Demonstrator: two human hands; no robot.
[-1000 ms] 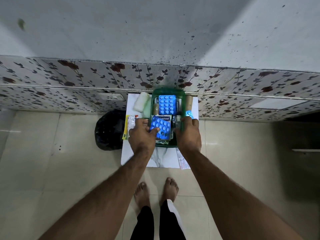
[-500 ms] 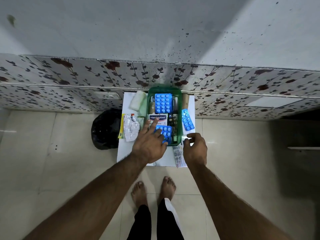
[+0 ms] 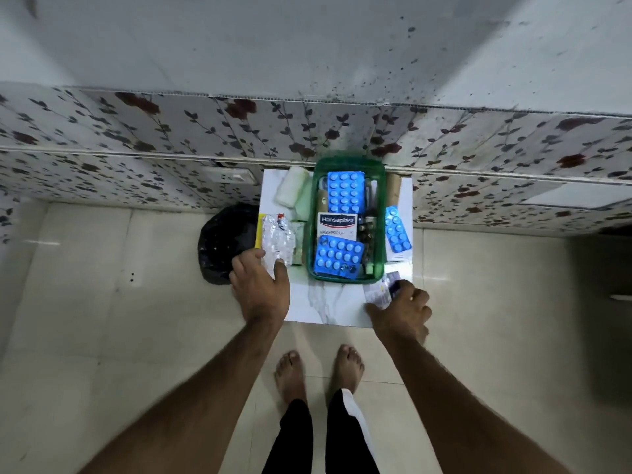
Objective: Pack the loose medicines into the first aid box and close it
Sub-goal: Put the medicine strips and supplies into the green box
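Observation:
The green first aid box (image 3: 312, 234) stands open on a small white marble table (image 3: 328, 304). Inside lie two blue blister packs (image 3: 345, 191) (image 3: 338, 256) and a Hansaplast carton (image 3: 337, 224). A third blue blister pack (image 3: 396, 229) lies loose to the right of the box. Left of the box is a silver foil strip (image 3: 277, 237); my left hand (image 3: 261, 290) pinches its near end between thumb and fingers. At the table's front right corner, my right hand (image 3: 402, 311) grips a white printed leaflet (image 3: 379, 292).
A white bandage roll (image 3: 292, 186) and a brown roll (image 3: 393, 188) lie at the back of the table, either side of the box. A black bag (image 3: 219, 244) sits on the floor to the left. The floral-tiled wall is just behind. My bare feet (image 3: 319, 371) stand before the table.
My left hand left the box, where the blue blister pack now lies, and moved left onto the silver strip. My right hand drew back to the front right corner and took the leaflet.

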